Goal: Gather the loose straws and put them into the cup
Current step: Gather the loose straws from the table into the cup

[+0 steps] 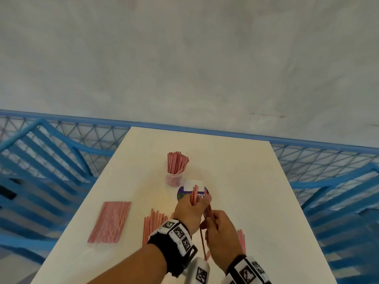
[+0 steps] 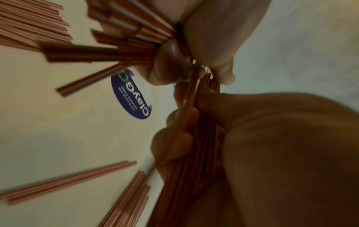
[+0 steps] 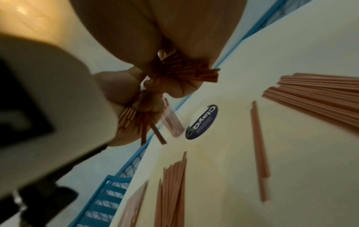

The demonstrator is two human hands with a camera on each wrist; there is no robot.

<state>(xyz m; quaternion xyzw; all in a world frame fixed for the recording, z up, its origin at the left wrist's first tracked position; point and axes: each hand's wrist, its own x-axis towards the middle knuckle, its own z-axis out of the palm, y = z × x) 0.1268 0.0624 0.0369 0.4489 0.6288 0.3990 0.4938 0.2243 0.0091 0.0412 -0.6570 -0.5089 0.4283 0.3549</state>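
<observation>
A clear plastic cup (image 1: 174, 179) stands mid-table, packed with upright red-and-white straws (image 1: 177, 162). Nearer me, both hands hold one bundle of straws (image 1: 194, 193) above the table. My left hand (image 1: 195, 202) grips the bundle's upper part, and the tips stick out past its fingers (image 2: 124, 38). Just below it, my right hand (image 1: 211, 222) grips the lower part (image 2: 194, 153), with one straw hanging down loose (image 1: 202, 242). Loose straws lie in a pile (image 1: 154, 222) left of my hands and a few (image 1: 241, 240) to the right. The cup (image 3: 172, 121) shows beyond the fingers.
A flat sheet of straws (image 1: 110, 221) lies at the table's left. A round purple sticker (image 1: 183, 194) is on the white table (image 1: 246, 181) under the bundle. Blue chairs (image 1: 41, 160) (image 1: 338, 201) flank the table, with a blue mesh fence behind.
</observation>
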